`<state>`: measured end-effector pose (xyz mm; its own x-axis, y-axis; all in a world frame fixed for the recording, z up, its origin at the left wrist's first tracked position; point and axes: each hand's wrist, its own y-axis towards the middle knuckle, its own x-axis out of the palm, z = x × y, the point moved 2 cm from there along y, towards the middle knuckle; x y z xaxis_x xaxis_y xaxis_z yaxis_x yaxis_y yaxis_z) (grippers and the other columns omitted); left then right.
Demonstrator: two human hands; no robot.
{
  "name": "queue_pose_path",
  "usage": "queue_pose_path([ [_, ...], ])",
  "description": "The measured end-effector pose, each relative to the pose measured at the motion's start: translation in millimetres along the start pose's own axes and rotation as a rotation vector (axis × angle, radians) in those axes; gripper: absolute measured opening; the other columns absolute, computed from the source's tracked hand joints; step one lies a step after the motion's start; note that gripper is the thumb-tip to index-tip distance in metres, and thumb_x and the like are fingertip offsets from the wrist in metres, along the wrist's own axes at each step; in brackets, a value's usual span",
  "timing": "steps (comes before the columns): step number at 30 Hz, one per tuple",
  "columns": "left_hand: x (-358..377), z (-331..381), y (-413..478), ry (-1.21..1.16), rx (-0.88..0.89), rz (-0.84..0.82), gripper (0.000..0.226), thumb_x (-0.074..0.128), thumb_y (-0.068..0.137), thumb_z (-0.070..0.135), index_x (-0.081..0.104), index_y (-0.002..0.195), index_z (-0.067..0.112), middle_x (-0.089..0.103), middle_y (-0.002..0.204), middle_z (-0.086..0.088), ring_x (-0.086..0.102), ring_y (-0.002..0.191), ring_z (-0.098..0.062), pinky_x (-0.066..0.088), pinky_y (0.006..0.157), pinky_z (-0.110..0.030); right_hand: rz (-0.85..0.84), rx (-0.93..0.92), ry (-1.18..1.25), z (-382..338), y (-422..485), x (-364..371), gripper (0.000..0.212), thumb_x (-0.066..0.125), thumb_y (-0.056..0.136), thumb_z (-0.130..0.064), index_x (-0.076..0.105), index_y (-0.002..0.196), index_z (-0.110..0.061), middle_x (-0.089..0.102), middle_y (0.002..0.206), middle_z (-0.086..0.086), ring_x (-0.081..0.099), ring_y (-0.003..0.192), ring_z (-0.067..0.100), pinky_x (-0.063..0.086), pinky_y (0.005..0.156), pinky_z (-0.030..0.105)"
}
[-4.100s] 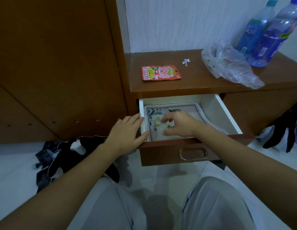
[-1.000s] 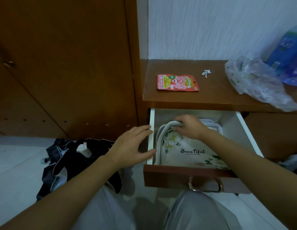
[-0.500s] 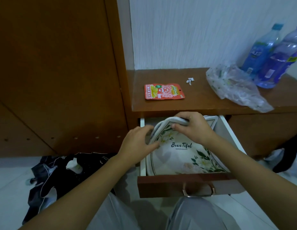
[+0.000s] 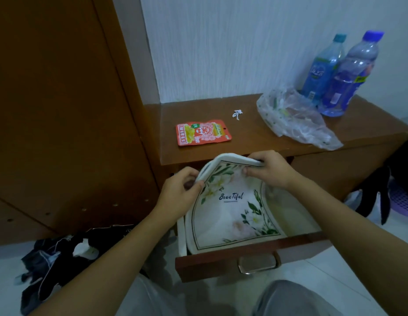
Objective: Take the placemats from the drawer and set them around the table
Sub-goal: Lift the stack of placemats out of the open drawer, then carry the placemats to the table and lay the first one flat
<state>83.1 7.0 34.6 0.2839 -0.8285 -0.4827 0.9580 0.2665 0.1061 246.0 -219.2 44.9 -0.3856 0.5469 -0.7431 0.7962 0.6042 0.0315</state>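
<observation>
A stack of white placemats [image 4: 230, 215] printed with flowers and the word "Beautiful" stands tilted in the open wooden drawer [image 4: 223, 265], far edge raised and curled over. My left hand [image 4: 177, 192] pinches the stack's upper left edge. My right hand [image 4: 270, 169] grips the raised far edge at the upper right, fingers curled round it. The near edge of the placemats still rests inside the drawer front.
The brown side table [image 4: 349, 131] above the drawer carries an orange snack packet [image 4: 203, 132], a crumpled plastic bag [image 4: 294, 119] and two water bottles [image 4: 335, 74]. A wooden wardrobe [image 4: 61, 110] stands at left. Dark clothes [image 4: 59, 258] lie on the floor.
My left hand left the drawer's side and took hold of the placemats' left edge. Both hands have lifted the far edge higher out of the drawer.
</observation>
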Motion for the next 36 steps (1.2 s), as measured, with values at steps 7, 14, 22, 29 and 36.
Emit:
queue_pose_path([
  [7, -26, 85, 1, -0.155, -0.046, 0.12, 0.012, 0.065, 0.096, 0.017, 0.068, 0.098, 0.028, 0.073, 0.093, 0.014, 0.068, 0.088, 0.002, 0.054, 0.068, -0.016, 0.115, 0.042, 0.13, -52, -31, -61, 0.015, 0.076, 0.084, -0.04, 0.075, 0.084, -0.025, 0.072, 0.073, 0.001, 0.068, 0.069, 0.019, 0.056, 0.065, 0.046],
  [14, -107, 223, 29, -0.203, -0.115, 0.082, 0.005, 0.066, 0.096, 0.02, 0.068, 0.098, 0.024, 0.074, 0.094, 0.007, 0.071, 0.085, -0.011, 0.059, 0.068, -0.029, 0.13, 0.084, 0.194, -160, -45, -180, 0.018, 0.077, 0.082, -0.041, 0.076, 0.086, -0.023, 0.075, 0.074, 0.004, 0.071, 0.065, 0.018, 0.058, 0.057, 0.035],
  [22, -203, 440, 21, -0.182, -0.016, 0.015, 0.004, 0.069, 0.094, 0.022, 0.07, 0.096, 0.026, 0.074, 0.089, 0.004, 0.071, 0.078, -0.008, 0.057, 0.062, -0.024, 0.201, 0.106, 0.21, -319, -88, -355, 0.016, 0.078, 0.082, -0.038, 0.074, 0.084, -0.023, 0.07, 0.071, -0.003, 0.064, 0.062, 0.01, 0.049, 0.058, 0.027],
  [29, -238, 562, -18, -0.237, 0.038, 0.028, 0.007, 0.068, 0.094, 0.021, 0.069, 0.101, 0.019, 0.072, 0.09, -0.002, 0.07, 0.078, -0.012, 0.056, 0.062, -0.029, 0.321, 0.152, 0.353, -383, -167, -442, 0.006, 0.079, 0.083, -0.032, 0.074, 0.086, -0.033, 0.074, 0.08, -0.015, 0.069, 0.075, 0.005, 0.056, 0.07, 0.027],
  [36, -231, 581, -54, -0.356, -0.043, 0.075, 0.006, 0.067, 0.095, 0.019, 0.07, 0.1, 0.021, 0.075, 0.093, -0.002, 0.073, 0.086, -0.022, 0.062, 0.07, -0.043, 0.503, 0.228, 0.438, -356, -243, -450, 0.004, 0.077, 0.084, -0.025, 0.076, 0.088, -0.026, 0.074, 0.085, -0.006, 0.07, 0.08, 0.012, 0.056, 0.072, 0.031],
])
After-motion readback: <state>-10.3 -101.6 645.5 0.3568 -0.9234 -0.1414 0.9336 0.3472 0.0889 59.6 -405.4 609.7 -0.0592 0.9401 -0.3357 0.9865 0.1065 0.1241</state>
